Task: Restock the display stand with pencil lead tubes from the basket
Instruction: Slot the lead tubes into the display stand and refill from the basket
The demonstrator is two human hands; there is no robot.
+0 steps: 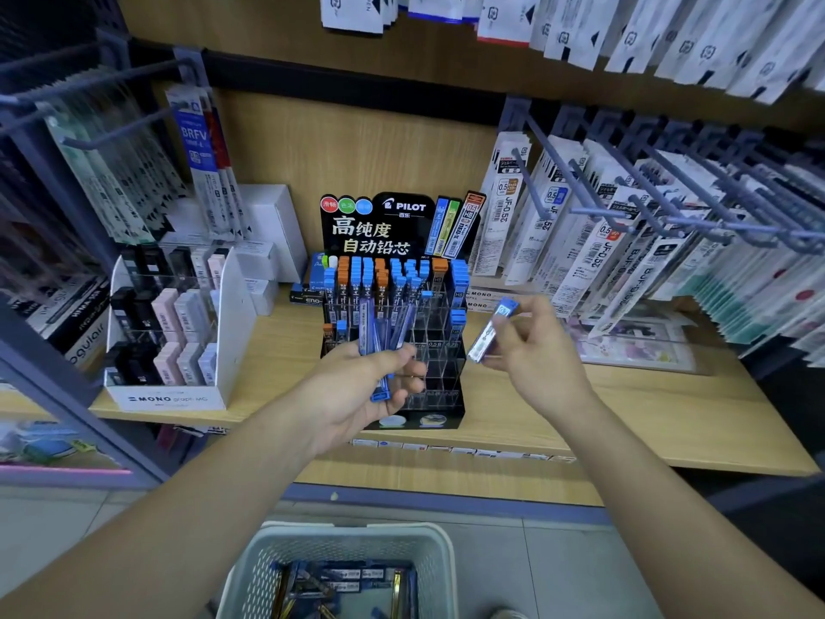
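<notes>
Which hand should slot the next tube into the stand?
Right. The right hand pinches a single tube, held free just beside the empty slots of the stand. The left hand grips a bundle of tubes, so it would have to separate one first.

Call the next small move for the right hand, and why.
Probably lower the right hand and slide its blue-capped tube, cap up, into an empty slot of the display stand. That hand pinches a single tube just beside the stand, many front and right-side slots are empty, and the left hand grips spare tubes to go in after.
</notes>
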